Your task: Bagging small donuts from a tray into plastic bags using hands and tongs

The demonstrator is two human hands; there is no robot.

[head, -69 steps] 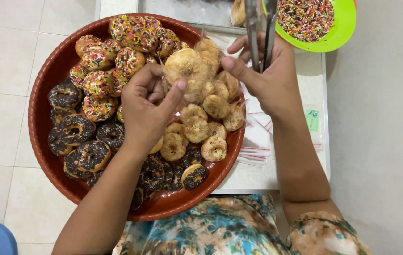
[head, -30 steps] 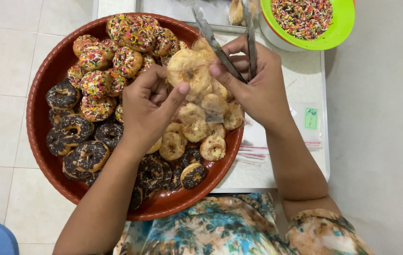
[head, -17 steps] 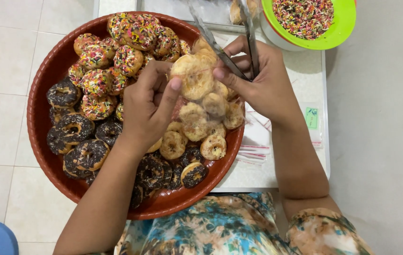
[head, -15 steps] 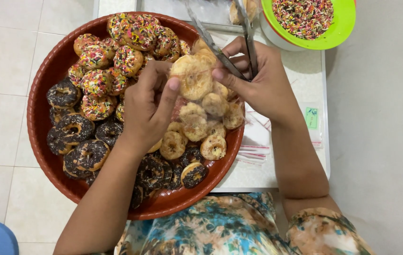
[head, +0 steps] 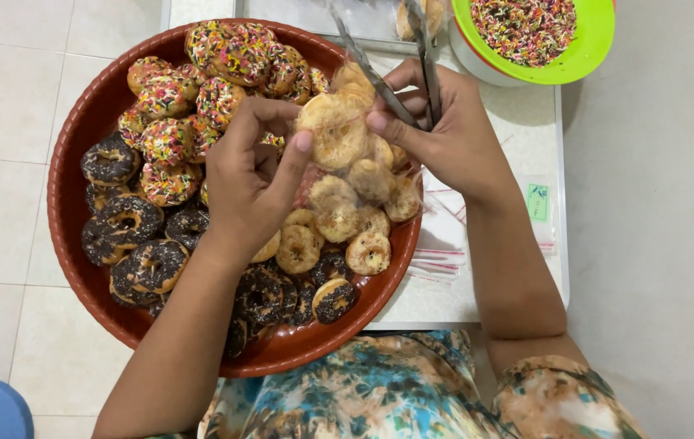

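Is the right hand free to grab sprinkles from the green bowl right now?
Probably not: the right hand holds metal tongs and pinches the plain donut. The green bowl itself sits close and unblocked.

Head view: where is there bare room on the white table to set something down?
Bare white tabletop shows between the right hand, holding metal tongs, and the green bowl of sprinkles. A smaller strip lies beside the stack of clear plastic bags. The round red tray is packed with doughnuts; the left hand hovers there.

Green sprinkle bowl, small plastic bags, white table.
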